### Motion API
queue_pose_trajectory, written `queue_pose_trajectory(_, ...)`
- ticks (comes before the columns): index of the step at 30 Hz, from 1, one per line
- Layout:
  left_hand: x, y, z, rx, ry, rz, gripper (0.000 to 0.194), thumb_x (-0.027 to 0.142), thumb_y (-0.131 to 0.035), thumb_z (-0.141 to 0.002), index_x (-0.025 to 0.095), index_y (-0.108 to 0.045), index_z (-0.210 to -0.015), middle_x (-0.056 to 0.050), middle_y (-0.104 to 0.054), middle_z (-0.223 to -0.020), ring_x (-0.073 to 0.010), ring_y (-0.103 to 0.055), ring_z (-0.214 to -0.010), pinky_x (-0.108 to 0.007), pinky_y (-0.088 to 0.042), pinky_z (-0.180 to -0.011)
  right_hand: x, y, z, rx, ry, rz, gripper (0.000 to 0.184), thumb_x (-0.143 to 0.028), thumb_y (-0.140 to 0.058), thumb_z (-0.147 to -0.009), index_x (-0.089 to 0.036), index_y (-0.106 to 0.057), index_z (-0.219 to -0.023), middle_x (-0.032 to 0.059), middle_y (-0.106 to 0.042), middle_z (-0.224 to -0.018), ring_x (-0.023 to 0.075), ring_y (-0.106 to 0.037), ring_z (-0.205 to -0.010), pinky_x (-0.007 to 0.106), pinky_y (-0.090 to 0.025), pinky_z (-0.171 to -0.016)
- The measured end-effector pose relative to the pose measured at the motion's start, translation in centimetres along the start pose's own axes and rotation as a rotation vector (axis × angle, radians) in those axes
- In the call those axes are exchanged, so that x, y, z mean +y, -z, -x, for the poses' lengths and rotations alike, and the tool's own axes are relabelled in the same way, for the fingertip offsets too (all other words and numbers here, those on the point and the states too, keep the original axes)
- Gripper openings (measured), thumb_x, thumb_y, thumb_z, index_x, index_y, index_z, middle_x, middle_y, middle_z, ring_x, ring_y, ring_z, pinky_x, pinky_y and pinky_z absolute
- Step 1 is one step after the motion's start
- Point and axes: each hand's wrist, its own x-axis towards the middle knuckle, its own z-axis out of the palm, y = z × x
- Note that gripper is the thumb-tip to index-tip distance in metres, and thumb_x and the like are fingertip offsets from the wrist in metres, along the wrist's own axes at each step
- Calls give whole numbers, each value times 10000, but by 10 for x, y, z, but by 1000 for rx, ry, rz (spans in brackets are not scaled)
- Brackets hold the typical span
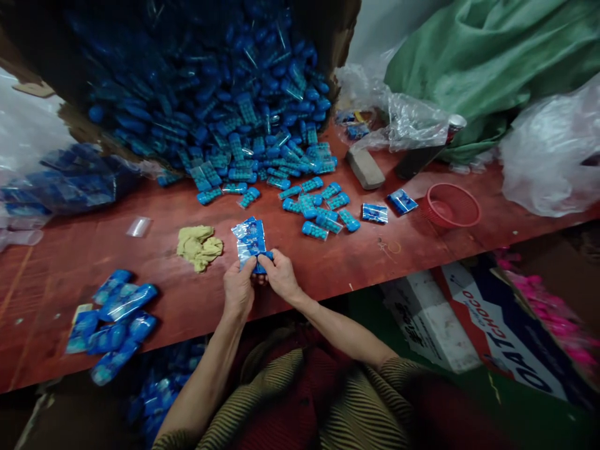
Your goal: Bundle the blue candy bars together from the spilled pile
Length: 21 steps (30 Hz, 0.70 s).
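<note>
My left hand [238,289] and my right hand [282,277] meet near the table's front edge. Thumbs and fingers of both pinch a small blue plastic wrapper [259,267], partly hidden by the fingers. Just beyond it, flat on the table, lie more blue and silver printed wrappers [250,237]. A crumpled yellow cloth [199,247] is to their left. Several small clear bottles with blue caps and blue pellets [327,215] are spread to the right. Further left sits a group of bottles in blue wrappers [124,306].
A large torn carton [344,44] spills many blue bottles onto the red table [197,315]. To the right are a grey block [365,169], blue packets [374,213], a red basket [452,206] and a dark cylinder [419,159]. Cartons [506,337] stand below.
</note>
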Motion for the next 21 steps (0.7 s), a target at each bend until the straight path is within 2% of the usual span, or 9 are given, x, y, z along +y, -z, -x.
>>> queue_pose_trajectory(3, -2, -2, 1, 20, -7, -3, 268, 323, -741, -608, 161, -528, -589, 58, -475, -407, -83, -471, -371, -218, -425, -435, 5, 2, -1, 20, 24, 21, 297, -456, -481, -840, -204, -451, -684, -66, -493, -514, 86, -491, -449, 186, -400, -431)
queue_pose_trajectory(7, 2, 3, 4, -109, 70, 23, 279, 348, -763, -601, 138, -593, -672, 23, -557, -510, -83, -500, -427, -206, -409, -429, -2, 14, -2, -49, 70, 107, 321, -460, -451, -862, -202, -448, -671, -60, -485, -538, 86, -465, -472, 194, -372, -459)
queue_pose_trajectory(10, 4, 12, 5, -147, 158, 25, 322, 358, -791, -571, 126, -598, -683, -4, -595, -561, -80, -496, -429, -195, -376, -393, -18, 34, -4, -89, 248, 376, 378, -431, -402, -907, -186, -476, -628, -25, -504, -606, 103, -488, -588, 212, -393, -564)
queue_pose_trajectory(12, 4, 18, 6, -125, 216, 60, 331, 365, -791, -583, 133, -562, -641, 15, -546, -503, -73, -466, -407, -187, -355, -376, -28, 52, -8, -62, 356, 643, 265, -359, -438, -911, -175, -575, -778, 27, -593, -817, 136, -544, -745, 244, -421, -683)
queue_pose_trajectory(13, 4, 20, 6, -114, 245, 87, 331, 365, -784, -600, 138, -545, -629, 26, -515, -475, -71, -454, -402, -182, -346, -372, -33, 62, -11, 13, 370, 796, 197, -335, -486, -893, -172, -594, -901, 59, -599, -931, 157, -553, -796, 263, -424, -701)
queue_pose_trajectory(16, 7, 23, 9, -75, 334, 171, 300, 339, -745, -674, 156, -512, -632, 44, -459, -443, -67, -422, -394, -170, -325, -365, -41, 86, -20, 176, 287, 1177, 273, -256, -597, -827, -152, -569, -1078, 138, -561, -1044, 211, -558, -830, 286, -420, -638)
queue_pose_trajectory(18, 10, 22, 13, -71, 409, 216, 263, 322, -703, -729, 163, -508, -651, 45, -445, -445, -64, -404, -393, -166, -319, -364, -43, 94, -26, 180, 252, 1322, 309, -221, -636, -801, -143, -567, -1092, 167, -547, -1045, 214, -560, -785, 291, -407, -604)
queue_pose_trajectory(21, 13, 20, 19, -106, 518, 263, 200, 301, -637, -795, 168, -529, -693, 44, -422, -446, -65, -398, -403, -159, -324, -371, -48, 96, -33, 131, 186, 1419, 327, -239, -636, -815, -140, -554, -1116, 187, -531, -1055, 208, -569, -734, 304, -397, -587)
